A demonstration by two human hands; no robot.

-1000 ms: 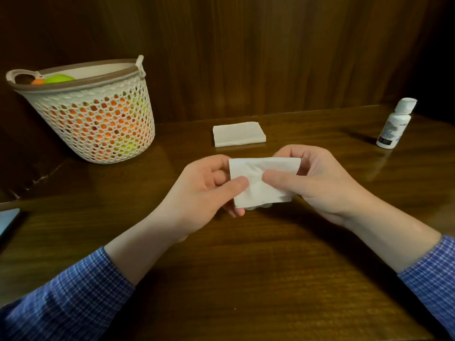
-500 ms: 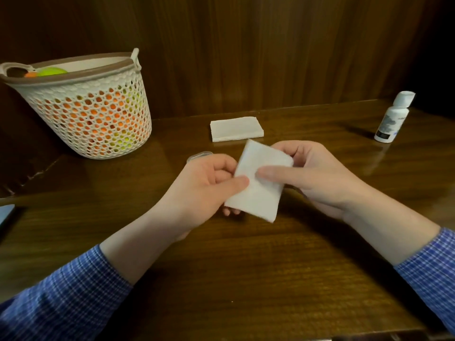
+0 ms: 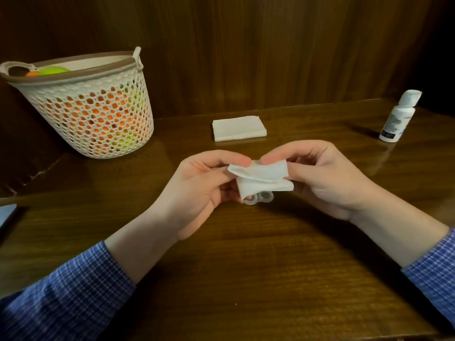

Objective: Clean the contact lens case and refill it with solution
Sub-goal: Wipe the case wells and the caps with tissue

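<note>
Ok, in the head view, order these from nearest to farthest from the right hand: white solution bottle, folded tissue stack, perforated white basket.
From the right hand:
1. Folded tissue stack, just beyond it, toward the wall.
2. White solution bottle, far right.
3. Perforated white basket, far left.

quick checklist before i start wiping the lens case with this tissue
1. Tissue held by both hands: ok, left hand and right hand pinch it.
2. Lens case in view: ok, it peeks out under the tissue.
3. Firm grip on the case: cannot tell, tissue hides it.
4. Case lids off: cannot tell.
5. Solution bottle upright, cap closed: ok.
6. Spare tissues on the table: ok.
</note>
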